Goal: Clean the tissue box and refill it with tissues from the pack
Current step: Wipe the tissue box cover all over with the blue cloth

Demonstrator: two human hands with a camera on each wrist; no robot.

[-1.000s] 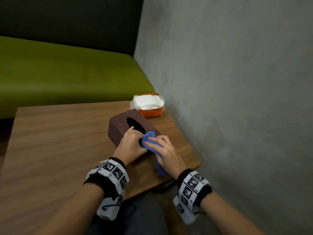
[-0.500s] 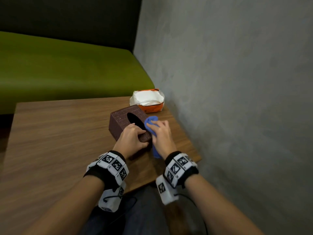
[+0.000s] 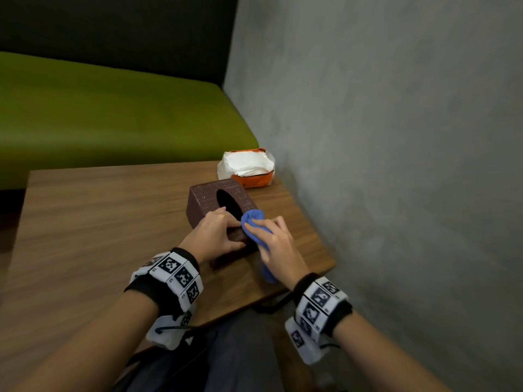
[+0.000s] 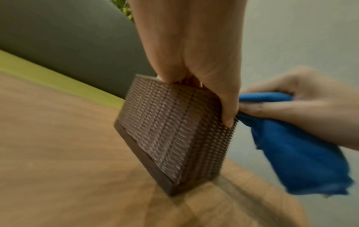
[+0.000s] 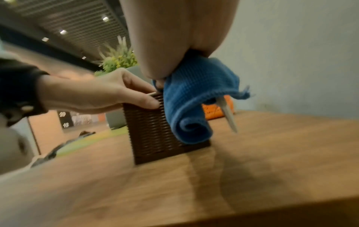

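Observation:
A brown woven tissue box (image 3: 208, 200) with a dark oval slot stands on the wooden table (image 3: 99, 222), near its right side. My left hand (image 3: 218, 234) grips the box's near end, fingers over the top and thumb on the near side (image 4: 229, 113). My right hand (image 3: 271, 241) holds a bunched blue cloth (image 3: 253, 217) against the box's top right edge; the cloth hangs down the box's side (image 5: 190, 110). The orange tissue pack (image 3: 247, 168), open with white tissues showing, lies behind the box by the wall.
A grey wall (image 3: 396, 165) runs close along the table's right edge. A green bench seat (image 3: 99, 117) lies beyond the far edge. The table's near right corner (image 3: 325, 264) is just beside my right hand.
My right hand with the cloth slid forward along the box top, then drew back toward me. The left hand has kept its hold on the near end of the box.

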